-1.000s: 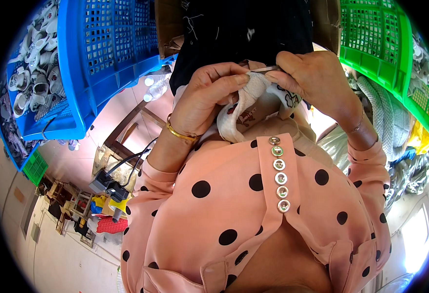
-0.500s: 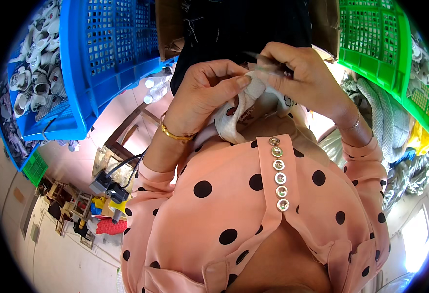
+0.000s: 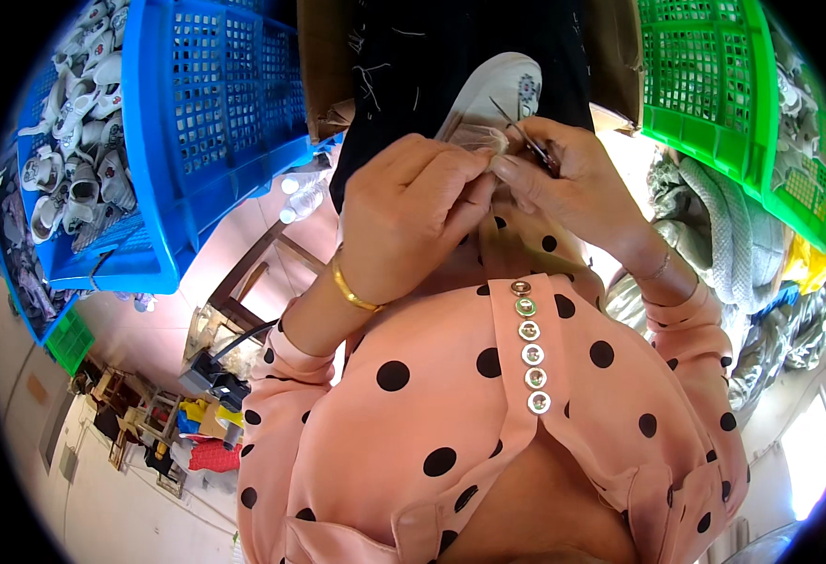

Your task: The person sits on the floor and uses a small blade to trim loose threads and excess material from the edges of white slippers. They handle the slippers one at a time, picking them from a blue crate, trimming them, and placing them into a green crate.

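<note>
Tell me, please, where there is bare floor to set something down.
The pink floor between the blue crate and the wooden frame looks bare. Around the left hand, right hand and white shoe it is crowded; small shoes fill the crate.

You get white glare from the lower-right window [image 3: 810, 458], shadow on your black trousers [image 3: 432, 56], and fisheye bowing along the blue crate [image 3: 153, 141].

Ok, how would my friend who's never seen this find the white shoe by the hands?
Look between the big blue basket and the green basket, at the dark cloth. Just beyond where the left hand and right hand meet is the white shoe. Unlike the shoes heaped far left, it's alone, with a dark pattern on its toe.
</note>
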Tool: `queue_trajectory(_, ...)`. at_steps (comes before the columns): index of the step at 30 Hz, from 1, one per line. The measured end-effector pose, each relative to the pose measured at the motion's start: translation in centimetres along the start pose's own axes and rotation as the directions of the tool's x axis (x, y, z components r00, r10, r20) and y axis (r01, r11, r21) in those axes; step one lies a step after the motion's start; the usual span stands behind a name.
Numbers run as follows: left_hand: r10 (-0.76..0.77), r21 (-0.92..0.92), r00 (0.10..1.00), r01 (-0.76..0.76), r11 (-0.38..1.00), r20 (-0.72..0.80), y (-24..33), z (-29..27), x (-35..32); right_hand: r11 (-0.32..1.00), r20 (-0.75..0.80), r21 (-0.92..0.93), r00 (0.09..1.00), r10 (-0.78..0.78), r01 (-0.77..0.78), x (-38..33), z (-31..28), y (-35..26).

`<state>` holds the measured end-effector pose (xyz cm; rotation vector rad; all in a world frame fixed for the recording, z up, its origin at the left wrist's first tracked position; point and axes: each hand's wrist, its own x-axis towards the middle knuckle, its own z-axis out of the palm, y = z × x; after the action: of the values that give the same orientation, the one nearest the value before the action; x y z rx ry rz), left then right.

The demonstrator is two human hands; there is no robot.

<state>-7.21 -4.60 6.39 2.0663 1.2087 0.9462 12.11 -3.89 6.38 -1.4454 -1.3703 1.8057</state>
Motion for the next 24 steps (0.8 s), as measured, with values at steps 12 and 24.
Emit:
queue_trajectory(12, -0.068, -0.029, 0.998, 0.067, 0.997, -0.019, -3.6, 2.3, 0.4, 0.986, -0.038, 0.137, 0.994, 0.101, -0.095, 0.6, 0.5, 3.0)
queue_trajectory(24, 0.013, -0.097, 1.000, -0.014, 0.995, -0.012, -5.7, 3.9, 2.1, 0.983, 0.001, 0.136, 0.993, 0.120, -0.119, 1.1, -0.4, 2.8)
